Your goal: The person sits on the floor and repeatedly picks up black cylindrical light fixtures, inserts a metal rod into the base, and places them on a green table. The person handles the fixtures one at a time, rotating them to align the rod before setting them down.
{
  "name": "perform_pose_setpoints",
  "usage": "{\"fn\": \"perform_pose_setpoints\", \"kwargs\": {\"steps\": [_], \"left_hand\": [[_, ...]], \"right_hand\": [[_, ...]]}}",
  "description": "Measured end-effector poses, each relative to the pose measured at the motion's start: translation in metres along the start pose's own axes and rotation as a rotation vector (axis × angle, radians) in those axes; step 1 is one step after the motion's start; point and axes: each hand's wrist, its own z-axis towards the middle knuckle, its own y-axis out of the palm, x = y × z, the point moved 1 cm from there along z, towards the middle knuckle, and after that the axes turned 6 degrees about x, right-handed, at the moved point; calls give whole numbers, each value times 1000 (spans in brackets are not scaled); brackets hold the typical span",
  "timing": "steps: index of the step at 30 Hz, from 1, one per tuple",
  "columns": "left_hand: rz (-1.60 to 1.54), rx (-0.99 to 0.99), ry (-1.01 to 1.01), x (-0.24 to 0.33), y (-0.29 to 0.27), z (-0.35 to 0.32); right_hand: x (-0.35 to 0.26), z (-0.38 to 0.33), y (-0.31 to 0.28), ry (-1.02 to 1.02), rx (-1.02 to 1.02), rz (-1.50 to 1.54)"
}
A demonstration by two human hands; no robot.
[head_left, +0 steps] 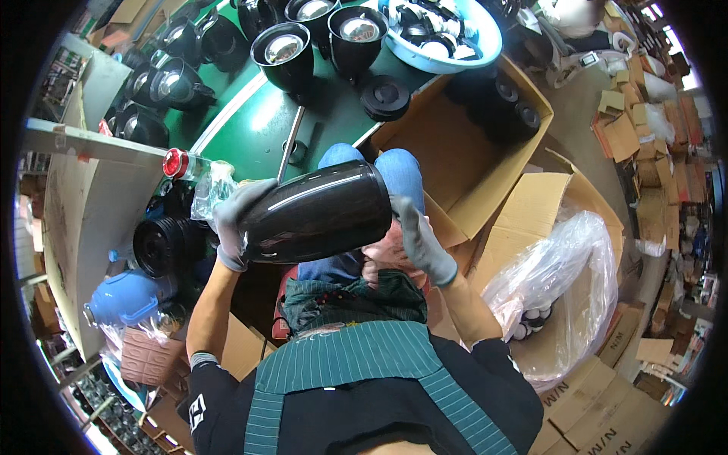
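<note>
A glossy black jug body (315,216), wide and tapering, lies on its side in the air above my lap. My left hand (241,212), in a grey glove, is closed round its left end. Close by its right end is my right hand (421,239), also gloved, with the fingers stretched out; I cannot tell whether the fingertips touch the rim. Beyond the jug body, a thin metal rod (291,144) slants up over the green table (250,140). A round black lid (385,97) sits near the table's right edge.
Several black jugs with shiny tops, one a black jug (282,57), stand on the table. Behind the lid is a light-blue basin (447,64) of small parts. Cardboard box (455,163) with black pieces stands right, beside a plastic-lined carton (523,220). At left are stacked black rings (158,246).
</note>
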Motion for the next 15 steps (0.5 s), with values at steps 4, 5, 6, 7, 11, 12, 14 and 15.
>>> {"fn": "perform_pose_setpoints", "kwargs": {"steps": [4, 5, 6, 7, 11, 12, 14, 15], "left_hand": [[-656, -33, -608, -62, 26, -64], [-719, -33, -624, -66, 30, -74], [-477, -105, -442, -34, 20, -47], [-222, -31, -217, 12, 5, -22], [141, -31, 221, 34, -14, -14], [56, -6, 80, 24, -9, -20], [-260, 70, -220, 9, -1, -35], [-450, 1, -441, -2, 3, -41]], "right_hand": [[-23, 14, 21, -653, -17, -42], [-31, 13, 28, -668, 54, 5], [-36, 12, 26, -551, 24, -23], [-40, 11, 21, -437, -3, -43], [-39, 2, 6, 135, -112, 98], [-47, 0, 8, 251, -107, 87], [-50, -1, 15, 58, -56, -15], [-51, -2, 22, -253, 0, -111]]}}
